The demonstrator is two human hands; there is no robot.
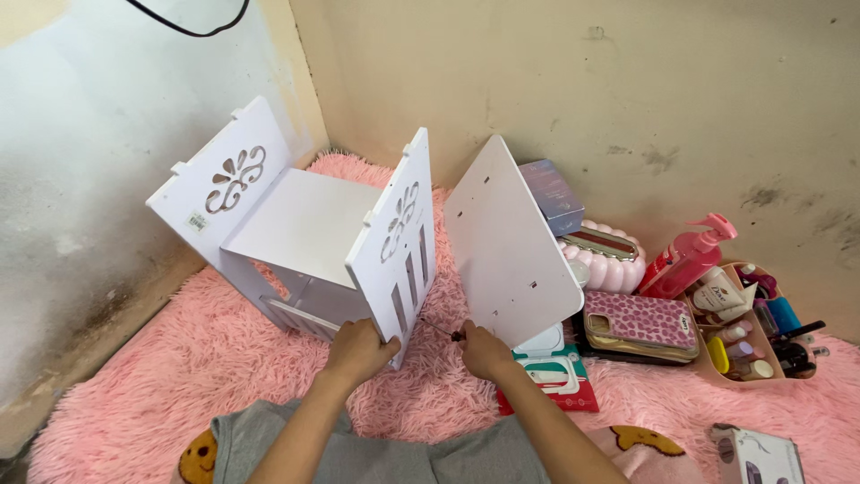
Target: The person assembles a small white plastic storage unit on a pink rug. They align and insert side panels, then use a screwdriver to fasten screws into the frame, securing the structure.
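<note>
White panels of a small shelf unit (309,237) stand partly joined on the pink shaggy rug (134,394). The left hand (358,350) grips its near side panel; the right hand (484,351), fingers pinched around a thin screwdriver (443,330), works beside it. Right of the unit a loose white board (511,242) leans unattached, fronting a crowded cosmetics tray (717,358), pink bottle (690,260) and phone (640,323).

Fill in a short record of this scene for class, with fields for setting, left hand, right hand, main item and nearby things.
Setting: fluffy pink rug in a wall corner
Left hand: grips the slotted side panel of the white carved-panel shelf unit
Right hand: holds a thin dark screwdriver pointed at that panel
Loose part: flat white board standing beside
Nearby: pink pump bottle, pink patterned phone case
</note>
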